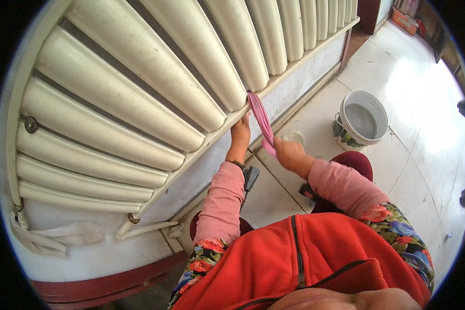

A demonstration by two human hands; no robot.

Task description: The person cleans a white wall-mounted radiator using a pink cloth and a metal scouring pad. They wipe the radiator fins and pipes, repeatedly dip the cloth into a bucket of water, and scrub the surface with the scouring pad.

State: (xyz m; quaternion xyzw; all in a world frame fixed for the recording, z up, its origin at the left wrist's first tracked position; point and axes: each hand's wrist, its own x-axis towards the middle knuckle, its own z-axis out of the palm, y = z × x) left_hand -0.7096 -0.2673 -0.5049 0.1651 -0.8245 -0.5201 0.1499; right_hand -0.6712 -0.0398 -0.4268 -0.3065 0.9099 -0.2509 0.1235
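Note:
A cream-painted column radiator (139,89) spans the wall before me. A twisted pink cloth (261,116) comes out of the gap between two of its columns at the bottom rail (217,135). My right hand (292,155) grips the lower end of this cloth, which is stretched between hand and radiator. Under the bottom rail, my left hand (241,131) reaches up close to the wall, to the left of the cloth. Its fingers are largely hidden by the rail, so what they hold cannot be made out.
A bucket (362,120) of grey, sudsy water stands on the tiled floor (410,166) at right. Beside my right hand sits a small round container (294,136) with pale contents. A whitish cloth (62,236) lies by the pipe at lower left. An orange basket (405,21) stands far right.

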